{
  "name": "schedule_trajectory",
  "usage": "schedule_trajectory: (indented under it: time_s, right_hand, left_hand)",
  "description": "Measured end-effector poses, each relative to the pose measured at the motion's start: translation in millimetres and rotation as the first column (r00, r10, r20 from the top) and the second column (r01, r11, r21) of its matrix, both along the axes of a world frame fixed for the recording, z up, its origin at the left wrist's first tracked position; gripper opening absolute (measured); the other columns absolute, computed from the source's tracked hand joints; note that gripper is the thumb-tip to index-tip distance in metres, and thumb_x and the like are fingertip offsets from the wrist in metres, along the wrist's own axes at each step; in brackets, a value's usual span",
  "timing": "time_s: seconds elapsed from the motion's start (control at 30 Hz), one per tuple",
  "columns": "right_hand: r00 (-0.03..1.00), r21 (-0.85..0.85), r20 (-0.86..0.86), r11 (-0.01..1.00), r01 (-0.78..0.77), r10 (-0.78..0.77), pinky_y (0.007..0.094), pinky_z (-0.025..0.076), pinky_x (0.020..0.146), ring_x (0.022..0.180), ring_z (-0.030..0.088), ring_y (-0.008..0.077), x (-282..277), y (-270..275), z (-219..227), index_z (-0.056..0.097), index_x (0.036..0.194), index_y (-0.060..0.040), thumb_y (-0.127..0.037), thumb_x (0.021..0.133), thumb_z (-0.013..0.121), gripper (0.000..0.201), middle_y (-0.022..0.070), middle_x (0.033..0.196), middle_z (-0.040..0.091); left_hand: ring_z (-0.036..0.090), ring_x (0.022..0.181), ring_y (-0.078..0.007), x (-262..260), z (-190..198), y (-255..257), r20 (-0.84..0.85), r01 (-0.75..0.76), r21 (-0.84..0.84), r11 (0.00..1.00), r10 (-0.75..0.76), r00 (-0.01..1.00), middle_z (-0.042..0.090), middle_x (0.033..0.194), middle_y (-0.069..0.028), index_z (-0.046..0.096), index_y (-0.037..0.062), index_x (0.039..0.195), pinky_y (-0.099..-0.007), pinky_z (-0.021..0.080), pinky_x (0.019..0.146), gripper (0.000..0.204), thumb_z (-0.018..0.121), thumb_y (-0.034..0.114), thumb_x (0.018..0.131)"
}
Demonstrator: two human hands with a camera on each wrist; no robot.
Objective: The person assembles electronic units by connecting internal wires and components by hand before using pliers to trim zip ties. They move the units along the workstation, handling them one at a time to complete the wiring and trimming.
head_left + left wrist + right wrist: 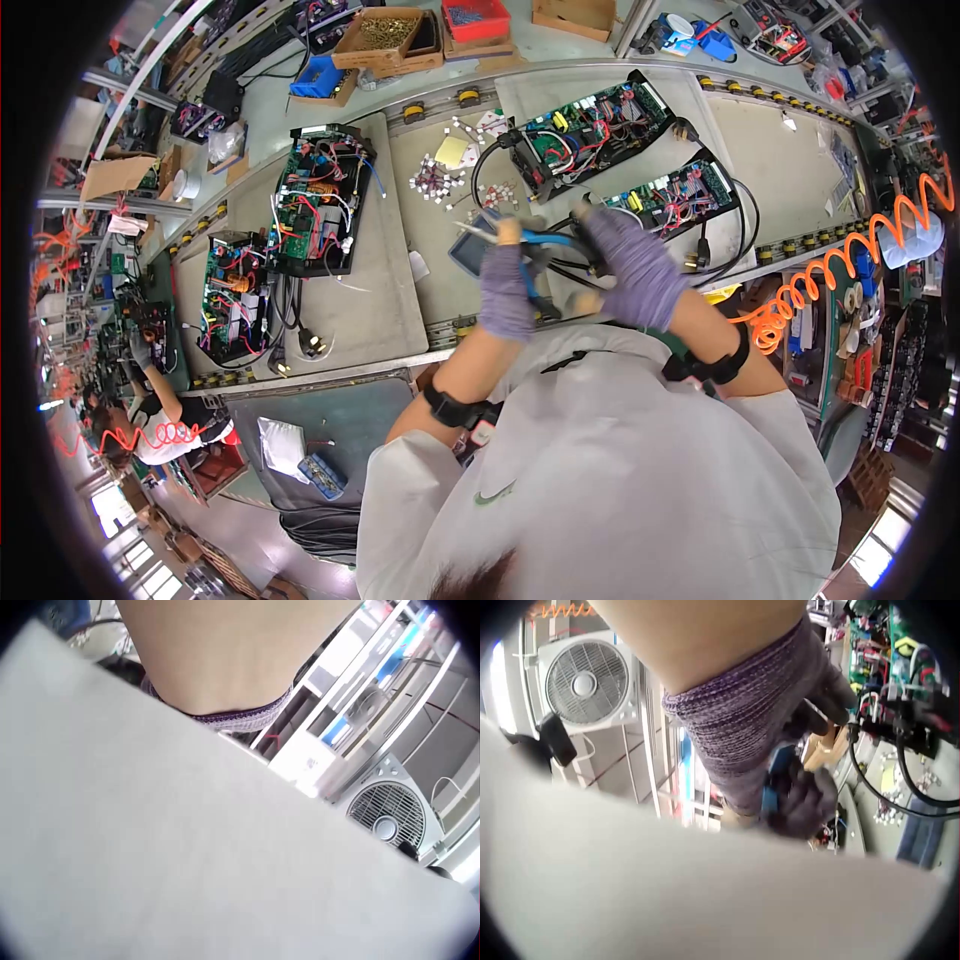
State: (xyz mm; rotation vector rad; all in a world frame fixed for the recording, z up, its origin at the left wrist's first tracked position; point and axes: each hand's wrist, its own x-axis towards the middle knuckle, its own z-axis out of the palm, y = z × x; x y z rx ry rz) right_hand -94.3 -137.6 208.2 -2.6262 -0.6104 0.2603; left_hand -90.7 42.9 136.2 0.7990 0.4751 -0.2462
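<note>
My left hand [508, 290], in a purple knitted glove, grips blue-handled pliers [548, 238]; their pale pointed tip reaches left past the thumb. In the right wrist view, grey gloved fingers [806, 802] curl beside a blue handle [780, 771]. My right hand [640, 270] is close on the right, its fingers and thumb around black cables [570, 268]. I cannot tell whether it holds them. Just beyond it are two opened black units with green circuit boards, the upper one [590, 130] and the lower one [680, 195]. My sleeve hides the left hand's work in the left wrist view.
Left of the hands lie a blue tray [465, 255], small white connectors [436, 180] and a yellow pad [452, 151]. Two more opened units, one larger [320, 200], one smaller [232, 300], stand farther left. An orange coiled hose [800, 285] hangs at right. Another person [170, 420] works far left.
</note>
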Motion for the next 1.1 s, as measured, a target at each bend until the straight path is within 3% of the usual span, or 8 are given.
schedule_trajectory:
  time_s: [0.17,0.37,0.43,0.5,0.57,0.7,0.87,1.1]
  right_hand:
    - [0.972,-0.086,-0.221,0.994,0.062,-0.08,0.0409,0.035,0.103,0.122,0.041,0.0399,-7.1,17.3,-4.6,0.024,0.139,-0.0011,-0.044,0.056,0.08,0.109,0.0277,0.132,0.038]
    - [0.898,0.2,-0.4,0.939,0.28,-0.182,0.0377,0.044,0.094,0.109,0.053,0.0354,-18.2,-3.7,-28.3,0.032,0.134,0.0016,-0.015,0.06,0.069,0.085,0.0233,0.118,0.052]
    - [0.885,0.129,-0.371,0.929,0.348,-0.281,0.0375,0.045,0.092,0.107,0.054,0.0357,-24.1,-20.4,-38.2,0.032,0.134,0.0012,-0.015,0.06,0.069,0.085,0.0237,0.116,0.053]
    - [0.896,0.135,-0.303,0.917,0.376,-0.324,0.0367,0.046,0.088,0.102,0.056,0.0347,-31.3,-42.2,-47.0,0.033,0.135,0.0,-0.015,0.06,0.069,0.085,0.0234,0.112,0.054]
    - [0.825,0.107,-0.401,0.874,0.475,-0.399,0.0372,0.046,0.088,0.101,0.056,0.0335,-36.2,-47.3,-35.6,0.032,0.136,-0.0003,-0.015,0.06,0.07,0.086,0.0226,0.112,0.054]
    - [0.838,0.151,-0.43,0.889,0.433,-0.335,0.0376,0.045,0.086,0.096,0.056,0.0319,-56.8,-59.8,-38.2,0.037,0.131,-0.002,-0.018,0.06,0.072,0.08,0.0191,0.106,0.055]
    - [0.797,0.038,-0.488,0.903,0.428,-0.357,0.0386,0.046,0.087,0.097,0.056,0.0346,-67.5,-58.1,-19.7,0.042,0.126,-0.0046,-0.022,0.058,0.073,0.077,0.0188,0.104,0.056]
    - [0.75,0.028,-0.539,0.882,0.471,-0.384,0.0368,0.047,0.085,0.098,0.058,0.0327,-75.5,-68.0,-30.4,0.041,0.128,-0.0044,-0.025,0.059,0.074,0.08,0.0188,0.105,0.057]
  left_hand:
    - [0.055,0.077,-0.0138,-9.3,16.5,-32.0,0.005,0.237,0.081,0.968,-0.238,0.971,0.055,0.094,-0.0049,0.052,0.0081,0.11,-0.0277,0.048,0.065,0.053,0.059,0.053,0.083]
    - [0.056,0.079,-0.0116,-17.3,-39.9,-29.8,0.145,0.461,0.254,0.85,-0.505,0.851,0.055,0.1,-0.0028,0.047,0.0123,0.119,-0.0244,0.048,0.064,0.045,0.06,0.041,0.087]
    - [0.056,0.079,-0.0132,-0.7,-85.0,-1.4,0.167,0.321,0.35,0.88,-0.396,0.903,0.059,0.096,-0.0023,0.054,0.0114,0.112,-0.0278,0.048,0.064,0.034,0.061,0.034,0.087]
    - [0.059,0.075,-0.02,15.3,-134.7,36.7,0.296,-0.112,0.835,0.538,-0.268,0.917,0.063,0.09,-0.0083,0.058,0.0074,0.104,-0.0328,0.049,0.064,0.026,0.06,0.024,0.085]
    - [0.062,0.076,-0.0283,29.3,-183.6,69.2,-0.089,0.121,0.986,0.111,-0.26,0.962,0.064,0.088,-0.0143,0.059,0.0057,0.103,-0.0381,0.048,0.068,0.025,0.058,0.018,0.081]
    - [0.062,0.086,-0.0333,45.7,-256.5,79.5,-0.327,0.223,0.937,-0.269,-0.456,0.828,0.064,0.088,-0.017,0.061,0.01,0.108,-0.0415,0.049,0.076,0.031,0.06,0.013,0.076]
    - [0.056,0.106,-0.0345,76.1,-279.8,59.8,-0.605,0.449,0.796,-0.406,-0.514,0.608,0.058,0.115,-0.0185,0.056,0.009,0.118,-0.039,0.046,0.089,0.032,0.048,0.011,0.086]
    - [0.059,0.092,-0.031,74.6,-291.0,66.9,-0.473,0.374,0.881,-0.29,-0.542,0.694,0.062,0.109,-0.0154,0.057,0.0103,0.116,-0.036,0.047,0.084,0.036,0.057,0.005,0.081]
